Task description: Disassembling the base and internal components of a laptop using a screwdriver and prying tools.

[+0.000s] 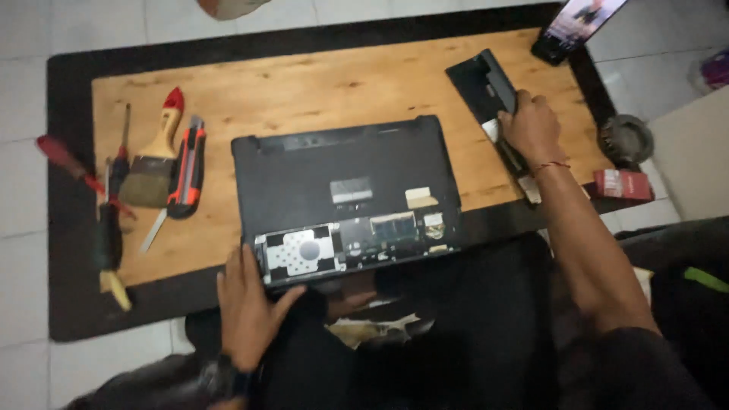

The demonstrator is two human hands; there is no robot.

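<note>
On wooden board (pixel 304 83), hands (pixel 247 307) at laptop (pixel 342 182) edge, cover panel (pixel 486 83)

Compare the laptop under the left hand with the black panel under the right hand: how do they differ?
The laptop is large, squarish and lies square-on at the board's near edge; the black panel is narrow, long and angled. The laptop shows exposed parts along its near edge; the black panel shows none. The left hand steadies the laptop's corner; the right hand rests on the panel. Both are black.
</note>
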